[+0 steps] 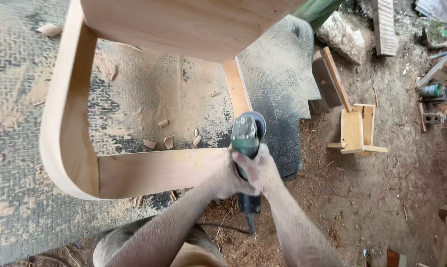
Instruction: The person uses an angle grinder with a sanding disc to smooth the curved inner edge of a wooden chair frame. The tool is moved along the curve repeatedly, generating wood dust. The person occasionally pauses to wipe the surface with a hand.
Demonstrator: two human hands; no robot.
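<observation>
Your two forearms come up from the bottom edge and meet near the middle, a little to the right. Your left arm rises slanting from the lower left, your right arm from the lower right, so they form a narrow pointed shape. Your left hand (222, 179) and your right hand (260, 172) lie pressed side by side, touching. Both have the fingers curled tight, knuckles upward. The wrists are nearly straight. Dust covers the skin.
</observation>
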